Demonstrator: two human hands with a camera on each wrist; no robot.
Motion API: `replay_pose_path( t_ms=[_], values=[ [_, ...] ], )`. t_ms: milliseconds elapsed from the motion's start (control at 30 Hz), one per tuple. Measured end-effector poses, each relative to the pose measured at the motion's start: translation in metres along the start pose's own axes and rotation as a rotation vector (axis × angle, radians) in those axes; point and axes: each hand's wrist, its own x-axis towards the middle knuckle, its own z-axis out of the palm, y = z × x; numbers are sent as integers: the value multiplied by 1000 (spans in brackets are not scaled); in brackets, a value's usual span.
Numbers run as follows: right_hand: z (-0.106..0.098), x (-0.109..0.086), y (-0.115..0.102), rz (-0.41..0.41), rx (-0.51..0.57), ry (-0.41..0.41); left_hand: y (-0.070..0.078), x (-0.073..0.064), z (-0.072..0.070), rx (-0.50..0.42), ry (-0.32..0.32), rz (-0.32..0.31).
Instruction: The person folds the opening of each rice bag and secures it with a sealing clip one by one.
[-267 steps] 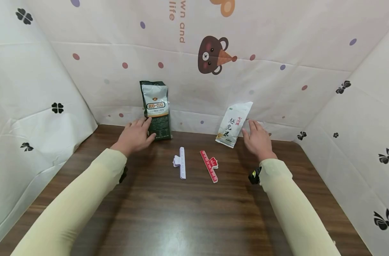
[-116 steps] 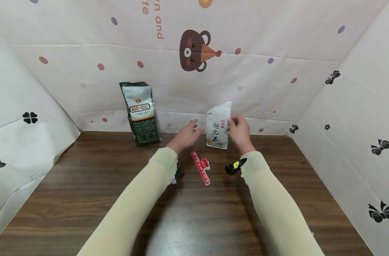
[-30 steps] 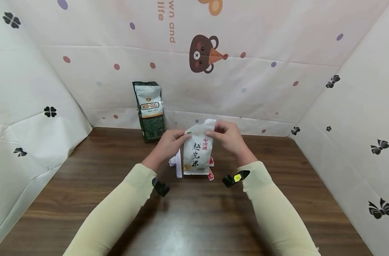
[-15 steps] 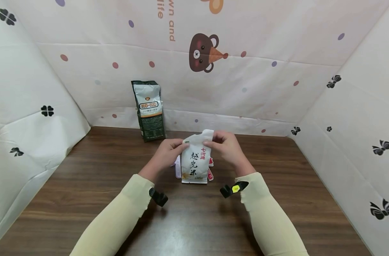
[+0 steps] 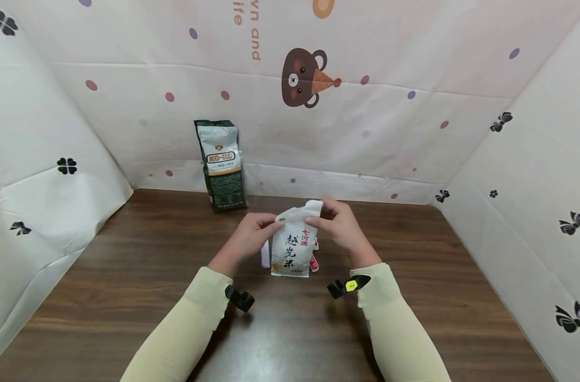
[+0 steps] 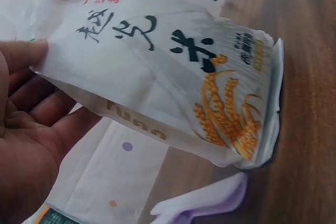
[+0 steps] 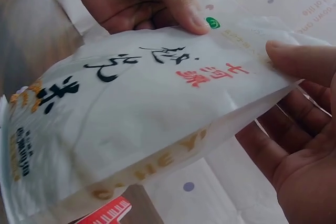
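A white rice bag [image 5: 293,245] with black and red characters stands in the middle of the table, its creased top edge uppermost. My left hand [image 5: 249,234] pinches its upper left edge, thumb on the printed front. At the upper right edge my right hand [image 5: 341,227] pinches it the same way, fingers behind. Golden ears of grain mark the bag's lower corner in the left wrist view. Behind the bag, largely hidden, lie a pale purple bag clip [image 5: 265,257] on the left and a red bag clip [image 5: 314,262] on the right.
A dark green and silver KO-KO bag [image 5: 223,167] leans upright against the patterned back cloth [image 5: 390,132], at the rear left of the wooden table [image 5: 280,329]. White cloth [image 5: 46,201] walls in the table's sides.
My left hand has left the green bag and joined my right hand on the white bag. The white bag has come forward from the back cloth, in front of the clips.
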Motion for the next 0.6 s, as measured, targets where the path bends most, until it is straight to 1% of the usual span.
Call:
replay_pose_path(
  t_ms=[67, 167, 300, 433, 600],
  values=[
    [0, 1, -2, 2, 12, -5, 2, 1, 0, -12, -12, 24],
    [1, 3, -6, 5, 42, -22, 3, 5, 1, -58, -26, 75],
    [4, 6, -9, -9, 85, -49, 6, 10, 3, -116, -17, 126],
    [7, 10, -8, -43, 122, -54, 8, 11, 6, -142, 32, 141],
    [9, 13, -7, -39, 157, -31, 9, 12, 11, -111, 109, 143]
  ],
)
